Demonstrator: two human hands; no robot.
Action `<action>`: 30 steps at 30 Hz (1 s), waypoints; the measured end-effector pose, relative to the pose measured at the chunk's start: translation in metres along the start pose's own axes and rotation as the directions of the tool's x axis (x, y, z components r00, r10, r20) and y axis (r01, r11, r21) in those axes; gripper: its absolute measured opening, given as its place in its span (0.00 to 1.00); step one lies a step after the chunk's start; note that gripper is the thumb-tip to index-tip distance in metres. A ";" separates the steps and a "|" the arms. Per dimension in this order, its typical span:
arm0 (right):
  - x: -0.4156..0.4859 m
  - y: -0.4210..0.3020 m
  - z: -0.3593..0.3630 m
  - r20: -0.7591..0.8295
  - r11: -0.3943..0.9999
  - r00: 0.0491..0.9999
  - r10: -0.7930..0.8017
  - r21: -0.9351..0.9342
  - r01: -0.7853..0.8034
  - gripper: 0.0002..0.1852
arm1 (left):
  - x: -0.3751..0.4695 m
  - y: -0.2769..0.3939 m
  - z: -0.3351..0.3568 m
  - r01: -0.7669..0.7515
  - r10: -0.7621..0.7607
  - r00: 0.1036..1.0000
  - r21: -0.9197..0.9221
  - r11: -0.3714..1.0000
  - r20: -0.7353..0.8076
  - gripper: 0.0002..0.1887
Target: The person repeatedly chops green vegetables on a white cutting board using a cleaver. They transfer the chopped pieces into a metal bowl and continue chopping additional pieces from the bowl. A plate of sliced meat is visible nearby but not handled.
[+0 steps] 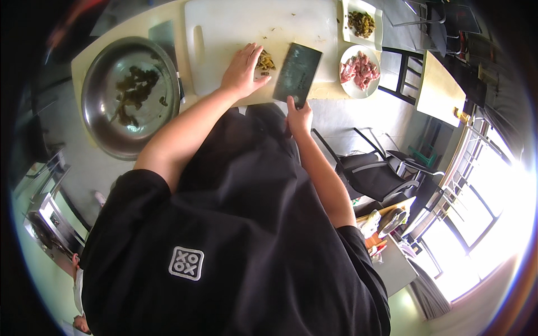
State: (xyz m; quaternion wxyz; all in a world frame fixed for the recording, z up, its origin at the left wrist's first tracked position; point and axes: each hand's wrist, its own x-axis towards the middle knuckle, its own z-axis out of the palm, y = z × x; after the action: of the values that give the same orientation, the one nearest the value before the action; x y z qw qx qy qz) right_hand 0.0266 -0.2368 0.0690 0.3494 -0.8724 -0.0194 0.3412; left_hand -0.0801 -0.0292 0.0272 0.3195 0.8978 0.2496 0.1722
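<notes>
My right hand (299,116) grips a cleaver (297,73), its broad dark blade over the near part of a white cutting board (235,25). To the left of the blade lies a small pile of chopped brownish-green pickled vegetable (265,61). My left hand (243,72) rests beside the pile, palm down, fingers extended and thumb pointing toward the blade; whether it presses on any pieces is hidden. Small scraps are scattered on the board. Right of it, a square white dish (377,40) bears more chopped vegetable, and a round white plate (345,89) holds pieces of raw meat.
A large steel basin (94,122) with dark leafy vegetable in liquid stands at the table's left end. Black chairs (374,176) and another table (441,90) are to the right. Part of another person (78,285) shows at the lower left.
</notes>
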 end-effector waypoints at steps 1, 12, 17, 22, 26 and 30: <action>0.001 -0.003 0.000 0.050 1.000 0.999 0.011 -0.022 -0.010 0.20 | 0.002 0.003 0.006 0.025 -0.025 1.000 -0.011 1.000 0.002 0.46; 0.013 -0.034 0.003 0.329 0.938 0.927 -0.179 -0.227 0.262 0.31 | 0.035 0.040 0.056 0.235 -0.290 0.930 -0.242 0.941 -0.224 0.33; 0.043 -0.055 -0.051 0.425 0.989 0.897 -0.118 -0.033 0.146 0.26 | 0.088 0.085 0.063 0.197 -0.233 0.947 -0.172 0.965 -0.220 0.30; 0.098 -0.062 -0.126 0.256 0.964 0.939 -0.229 0.195 0.182 0.23 | 0.180 0.152 0.106 0.060 -0.074 0.983 -0.087 0.994 -0.171 0.27; 0.152 -0.065 -0.190 0.240 0.910 0.968 -0.075 0.413 -0.032 0.18 | 0.257 0.189 0.159 -0.101 0.096 0.989 -0.040 0.994 -0.117 0.24; 0.209 -0.066 -0.236 0.166 0.878 0.975 -0.149 0.475 0.053 0.11 | 0.321 0.198 0.198 -0.142 0.147 0.983 0.057 0.988 -0.110 0.24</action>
State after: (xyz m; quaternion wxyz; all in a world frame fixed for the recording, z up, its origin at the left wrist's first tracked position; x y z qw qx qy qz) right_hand 0.3439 -0.2707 0.1120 0.5632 -0.7218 -0.0166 0.4019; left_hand 0.3414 -0.0796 0.0594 0.2695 0.9098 0.2056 0.2397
